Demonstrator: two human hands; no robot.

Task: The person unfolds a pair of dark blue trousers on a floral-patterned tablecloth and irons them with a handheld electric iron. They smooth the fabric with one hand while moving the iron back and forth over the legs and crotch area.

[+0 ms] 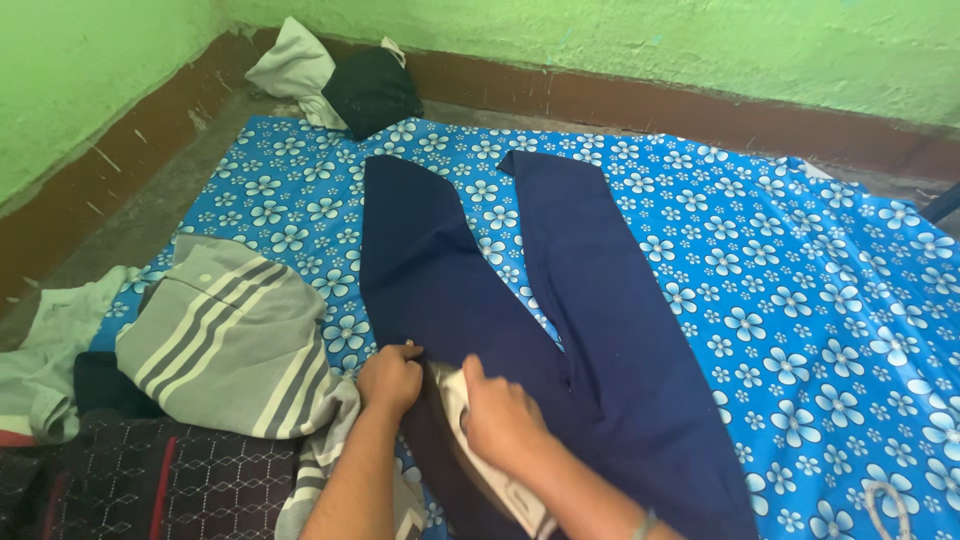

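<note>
**Working the waistband of dark blue trousers**

Gripping at the lower middle of the frame, both hands sit on the waist of the dark blue trousers (pixel 560 330), which lie flat on a blue flowered sheet (pixel 800 300), legs fanning toward the upper middle. The left hand (pixel 388 380) is curled closed at the waist edge, fingers tucked under so what they pinch cannot be told exactly. The right hand (pixel 502 422) presses down with fingers bent over the opened waistband, where pale lining (pixel 455 385) shows.

The trousers look soft, light and floppy; they would sag if lifted, so the firmer waistband seems the best hold. A grey striped garment (pixel 230 340) lies at lower left, more clothes (pixel 340 85) at upper left.
</note>
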